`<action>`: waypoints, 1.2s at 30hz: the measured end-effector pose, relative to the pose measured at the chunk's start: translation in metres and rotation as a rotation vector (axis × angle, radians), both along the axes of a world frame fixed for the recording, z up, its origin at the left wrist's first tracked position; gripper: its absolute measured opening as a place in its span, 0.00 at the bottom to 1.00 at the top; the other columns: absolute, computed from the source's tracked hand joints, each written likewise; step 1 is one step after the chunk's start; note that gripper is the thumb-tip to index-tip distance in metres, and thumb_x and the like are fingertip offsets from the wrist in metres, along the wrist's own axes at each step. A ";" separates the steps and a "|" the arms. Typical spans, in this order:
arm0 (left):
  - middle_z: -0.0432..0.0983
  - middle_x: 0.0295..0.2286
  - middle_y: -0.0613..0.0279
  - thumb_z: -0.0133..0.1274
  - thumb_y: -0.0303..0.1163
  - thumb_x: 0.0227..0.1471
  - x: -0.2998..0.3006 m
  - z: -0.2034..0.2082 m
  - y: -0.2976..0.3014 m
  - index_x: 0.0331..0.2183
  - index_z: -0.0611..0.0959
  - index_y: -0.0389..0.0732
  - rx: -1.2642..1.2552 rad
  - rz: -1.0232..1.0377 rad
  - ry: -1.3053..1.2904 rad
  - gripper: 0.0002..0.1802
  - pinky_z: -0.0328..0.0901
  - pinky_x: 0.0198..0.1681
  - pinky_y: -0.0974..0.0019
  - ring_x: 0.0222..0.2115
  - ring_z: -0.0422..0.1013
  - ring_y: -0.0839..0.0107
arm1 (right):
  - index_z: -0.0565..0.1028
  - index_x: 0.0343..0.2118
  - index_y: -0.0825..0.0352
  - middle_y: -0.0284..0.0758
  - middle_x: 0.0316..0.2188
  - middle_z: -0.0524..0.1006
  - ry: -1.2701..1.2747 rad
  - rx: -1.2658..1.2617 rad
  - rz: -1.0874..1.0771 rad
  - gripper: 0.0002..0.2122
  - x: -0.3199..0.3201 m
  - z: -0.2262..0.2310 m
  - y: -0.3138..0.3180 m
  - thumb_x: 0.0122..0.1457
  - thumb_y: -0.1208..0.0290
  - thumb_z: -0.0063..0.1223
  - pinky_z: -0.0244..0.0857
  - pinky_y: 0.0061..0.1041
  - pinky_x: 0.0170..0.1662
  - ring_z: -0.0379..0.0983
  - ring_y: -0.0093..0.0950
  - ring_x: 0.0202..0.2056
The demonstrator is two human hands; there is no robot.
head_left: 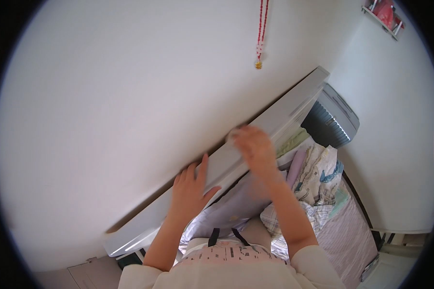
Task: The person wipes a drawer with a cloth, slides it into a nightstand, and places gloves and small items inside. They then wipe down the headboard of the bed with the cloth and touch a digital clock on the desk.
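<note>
A long pale grey headboard (287, 103) runs diagonally along the wall, with a narrow dark gap behind it. My left hand (190, 190) lies on its top with fingers spread, the fingertips reaching toward the gap. Farther along to the right, my right hand (256, 147) is at the headboard's top, by its back edge. Its fingers are curled and smeared by motion. Something small and pale shows at the fingertips, too blurred to name.
Under me is a bed with a pinkish striped sheet (347, 236) and crumpled patterned bedding (318, 183). A grey ribbed bin-like object (340, 115) stands beyond the headboard's far end. A red beaded cord (260, 33) hangs on the wall; a small shelf (383, 19) is at upper right.
</note>
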State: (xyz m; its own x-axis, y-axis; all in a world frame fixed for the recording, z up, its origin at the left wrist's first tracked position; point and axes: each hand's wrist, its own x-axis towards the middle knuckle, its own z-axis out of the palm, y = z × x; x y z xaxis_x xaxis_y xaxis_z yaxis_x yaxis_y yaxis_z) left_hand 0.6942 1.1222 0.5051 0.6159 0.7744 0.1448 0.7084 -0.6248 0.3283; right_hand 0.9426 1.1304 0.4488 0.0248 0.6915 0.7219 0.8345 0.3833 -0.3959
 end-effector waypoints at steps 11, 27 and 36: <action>0.76 0.33 0.43 0.66 0.50 0.47 0.076 -0.024 0.030 0.43 0.73 0.31 0.129 0.015 -0.076 0.34 0.71 0.37 0.51 0.33 0.76 0.45 | 0.80 0.32 0.63 0.36 0.38 0.82 0.057 -0.010 0.147 0.05 0.023 0.009 0.010 0.52 0.77 0.59 0.68 0.42 0.52 0.77 0.39 0.47; 0.72 0.48 0.40 0.63 0.54 0.50 0.076 -0.023 0.023 0.57 0.68 0.27 0.147 -0.040 -0.107 0.47 0.67 0.51 0.51 0.46 0.72 0.45 | 0.82 0.34 0.62 0.35 0.39 0.82 0.046 0.092 -0.200 0.06 0.058 0.002 0.019 0.53 0.76 0.60 0.68 0.37 0.52 0.78 0.37 0.46; 0.60 0.60 0.42 0.67 0.44 0.48 0.077 -0.009 0.020 0.66 0.59 0.35 0.029 -0.158 -0.202 0.52 0.58 0.62 0.48 0.61 0.58 0.44 | 0.81 0.33 0.63 0.35 0.39 0.82 0.043 0.060 -0.040 0.07 0.123 0.001 0.032 0.50 0.77 0.62 0.69 0.38 0.51 0.78 0.39 0.47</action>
